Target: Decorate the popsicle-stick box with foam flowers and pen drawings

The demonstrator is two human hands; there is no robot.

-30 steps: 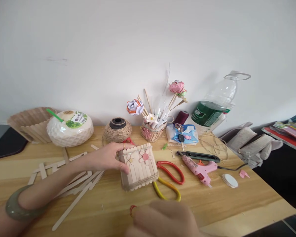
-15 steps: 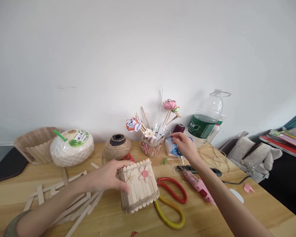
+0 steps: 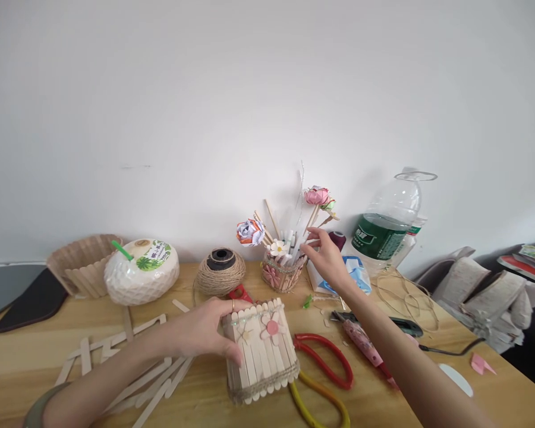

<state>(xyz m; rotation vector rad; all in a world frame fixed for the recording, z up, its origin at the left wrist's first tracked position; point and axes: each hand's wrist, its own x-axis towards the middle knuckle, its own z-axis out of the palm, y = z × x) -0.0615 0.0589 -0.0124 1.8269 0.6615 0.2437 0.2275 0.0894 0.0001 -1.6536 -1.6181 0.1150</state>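
My left hand (image 3: 220, 330) grips a craft-stick box (image 3: 263, 359) by its left side, thumb on the front face. That box has twine around its edges and flower decorations on its front. Behind it stands a small decorated holder (image 3: 283, 276) with white pens (image 3: 289, 241), thin sticks and paper flowers. My right hand (image 3: 323, 255) is at the holder's right rim, fingers bent and closed beside the pens; what they pinch is hidden. Red-and-yellow-handled scissors (image 3: 323, 353) lie right of the box, partly behind it.
A twine spool (image 3: 220, 273), a white coconut (image 3: 141, 276) and a stick basket (image 3: 84, 282) stand left. Loose craft sticks (image 3: 156, 383) lie in front. To the right are a pink glue gun (image 3: 365, 345), a black cutter (image 3: 405, 326), a tissue pack (image 3: 359, 273) and a large bottle (image 3: 387, 223).
My right hand has moved from above the tissue pack to the holder's right rim. My left hand keeps its grip on the craft-stick box. The view has shifted slightly.
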